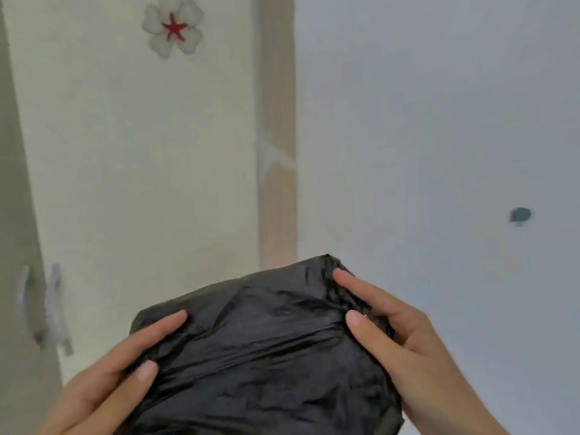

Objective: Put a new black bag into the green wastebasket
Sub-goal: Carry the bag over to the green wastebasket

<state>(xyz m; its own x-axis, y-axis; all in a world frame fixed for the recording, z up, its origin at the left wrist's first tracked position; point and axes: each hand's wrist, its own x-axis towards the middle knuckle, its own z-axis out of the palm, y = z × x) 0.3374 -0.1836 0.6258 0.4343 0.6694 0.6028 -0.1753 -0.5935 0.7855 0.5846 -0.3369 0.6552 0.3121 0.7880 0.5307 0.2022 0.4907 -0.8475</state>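
Observation:
A crumpled black plastic bag (260, 350) fills the lower middle of the head view, held up in front of a wall. My left hand (110, 378) grips its left side, thumb on top and fingers along the upper edge. My right hand (395, 337) pinches its upper right corner between thumb and fingers. The bag's lower part runs out of the frame. No green wastebasket is in view.
A cream cabinet door (131, 152) with a flower sticker (172, 26) and pale handles (53, 306) stands at the left. A beige strip (276, 136) divides it from the grey-white wall (439, 120), which bears a small green mark (520, 215).

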